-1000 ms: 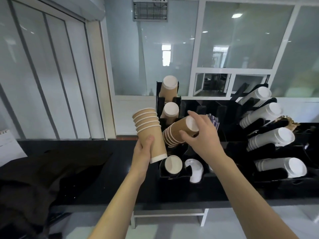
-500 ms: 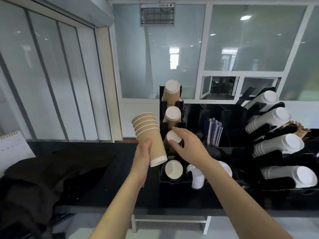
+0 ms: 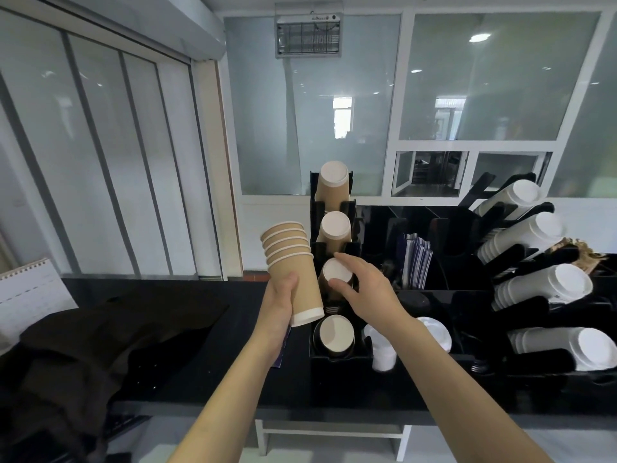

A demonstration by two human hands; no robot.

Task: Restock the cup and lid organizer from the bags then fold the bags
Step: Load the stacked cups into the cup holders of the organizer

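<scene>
Four brown cup stacks sit in the organizer's [image 3: 337, 369] left column, at twelve o'clock from the hands: the top [image 3: 334, 182], second [image 3: 335, 227], third [image 3: 337, 270] and bottom one [image 3: 334, 335]. A fifth brown stack [image 3: 293, 272], showing six rims, is off the rack at eleven o'clock. Four white cup stacks [image 3: 541, 285] lie at two o'clock. Two hands show, left [image 3: 278, 305] and right [image 3: 364, 289].

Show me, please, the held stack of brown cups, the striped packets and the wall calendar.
held stack of brown cups [image 3: 295, 269], head view, side wall.
striped packets [image 3: 415, 259], head view, middle.
wall calendar [image 3: 31, 295], head view, page.
</scene>
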